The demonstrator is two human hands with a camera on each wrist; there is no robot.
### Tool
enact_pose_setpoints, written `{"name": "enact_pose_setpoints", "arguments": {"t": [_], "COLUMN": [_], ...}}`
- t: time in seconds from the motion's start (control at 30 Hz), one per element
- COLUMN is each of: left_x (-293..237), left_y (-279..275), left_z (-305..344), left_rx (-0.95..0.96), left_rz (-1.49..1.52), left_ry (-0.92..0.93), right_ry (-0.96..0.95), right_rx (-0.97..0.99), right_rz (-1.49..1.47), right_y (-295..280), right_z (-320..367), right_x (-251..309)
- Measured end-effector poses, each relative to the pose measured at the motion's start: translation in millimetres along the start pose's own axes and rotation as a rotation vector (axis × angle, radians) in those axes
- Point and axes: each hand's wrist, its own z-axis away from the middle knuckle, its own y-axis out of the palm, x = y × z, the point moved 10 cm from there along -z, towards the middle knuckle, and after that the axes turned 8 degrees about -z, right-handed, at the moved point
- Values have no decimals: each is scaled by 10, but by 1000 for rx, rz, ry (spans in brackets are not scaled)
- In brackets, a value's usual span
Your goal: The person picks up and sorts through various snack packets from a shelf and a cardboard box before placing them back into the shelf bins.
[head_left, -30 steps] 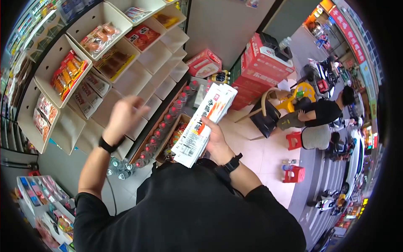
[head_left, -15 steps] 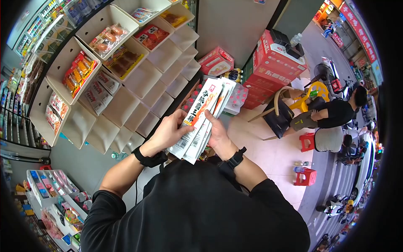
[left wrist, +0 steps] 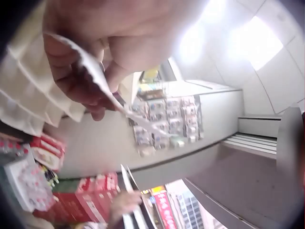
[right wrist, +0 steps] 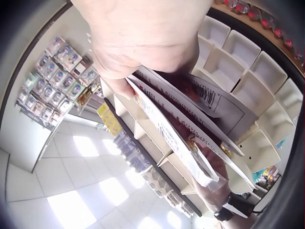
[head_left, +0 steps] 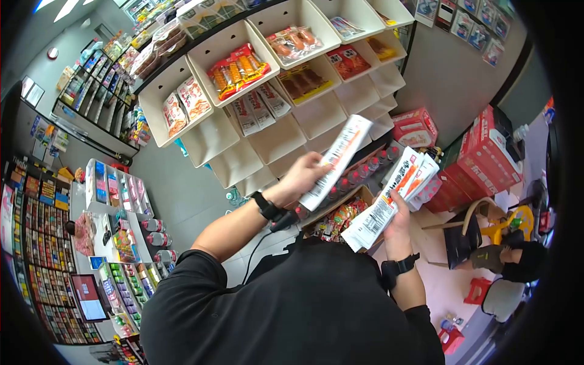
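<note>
White bins (head_left: pixel 214 139), perhaps tiled floor (head_left: pixel 439 281), left fingers (head_left: pixel 316 163) pinch packet (head_left: pixel 338 157), right fingers (head_left: pixel 396 205) grip stack (head_left: pixel 409 176)

1. Small retail shop, convenience-store type.
2. White slanted open-fronted display bins (head_left: pixel 213 137) cover a wall rack. Several hold rows of identical packaged snacks, e.g. red-and-yellow plastic packets (head_left: pixel 238 68).
3. Below the rack: a run of red-capped clear bottles (head_left: pixel 372 165). Stacked red printed cardboard cartons (head_left: pixel 486 155) sit beside the grey wall.
4. Small carded packets (head_left: pixel 480 21) hang in rows on that wall.
5. Far left: a tiered counter stand of small colourful goods (head_left: pixel 115 194), a dense wall of little boxed packs (head_left: pixel 36 243) and a flat screen (head_left: pixel 90 298).
6. At the back: long stocked shelving units (head_left: pixel 103 85).
</note>
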Motion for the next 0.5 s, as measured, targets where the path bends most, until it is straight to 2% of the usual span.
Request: {"name": "enact_pose_setpoints", "arguments": {"t": [0.1, 0.13, 0.17, 0.2, 0.27, 0.33, 0.37, 0.43, 0.47, 0.5], "left_x": [401, 430, 575, 498, 475, 482, 414, 154, -18, 0], "left_y": [-1095, -1507, -1889, -2115, -2665, -2976, -3067, -3112, -3046, -3048], "left_z": [-319, -344, -518, -465, -724, -891, -983, -1123, -1132, -1212], "left_rx": [-323, -467, -531, -584, -643, -679, -682, -723, -770, -808], "left_rz": [95, -94, -70, -86, -267, -351, -345, -827, -969, -1064], "left_ry": [66, 62, 136, 53, 185, -31, -33, -107, 5, 17], "right_ry": [29, 24, 24, 25, 32, 28, 23, 21, 16, 20], "right_rx": [11, 17, -4, -2, -49, -41, -60, -75, -69, -64], "right_rz": [36, 54, 65, 72, 66, 89, 97, 121, 125, 123], "right_y": [50, 83, 9, -27, -108, -136, -150, -118, -75, -63], "right_z": [99, 144, 141, 150, 138, 134, 144, 197, 187, 208], "right_x": [76, 120, 150, 171, 174, 157, 149, 153, 155, 143]}}
